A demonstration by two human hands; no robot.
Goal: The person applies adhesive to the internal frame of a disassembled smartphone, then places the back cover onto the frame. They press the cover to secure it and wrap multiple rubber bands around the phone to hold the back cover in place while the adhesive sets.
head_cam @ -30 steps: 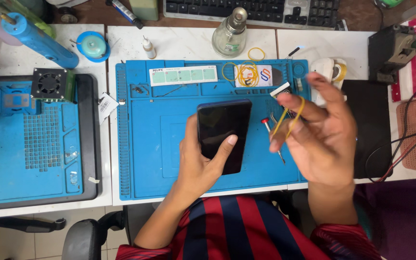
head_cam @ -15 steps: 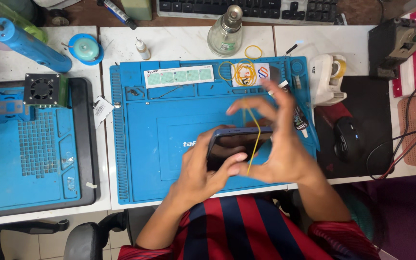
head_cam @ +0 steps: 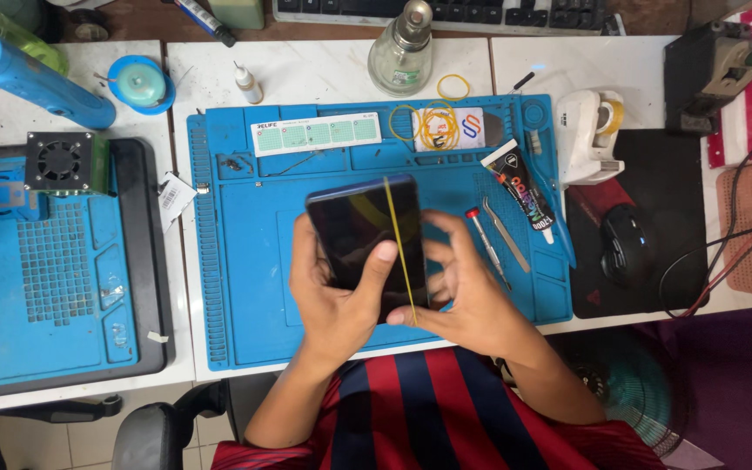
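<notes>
Over the blue mat (head_cam: 245, 296), both hands hold a dark phone (head_cam: 365, 239) with a yellow band (head_cam: 399, 252) stretched down it.

Left hand (head_cam: 334, 300) cups the phone from below, thumb pressed on the glass, fingers closed round its left edge; right hand (head_cam: 472, 300) grips the right edge and pinches the band at the near end. The phone sits near the mat's middle, raised off it and tilted slightly, a glossy black slab with rounded corners showing faint reflections. The band runs taut from far edge to near edge, right of centre. As I judge it, the band could snap off the smooth corner if the pinch loosens, or the phone could slip from the left palm onto the mat. A glue tube (head_cam: 524, 187) and tweezers (head_cam: 506, 235) lie just right of the hands.
</notes>
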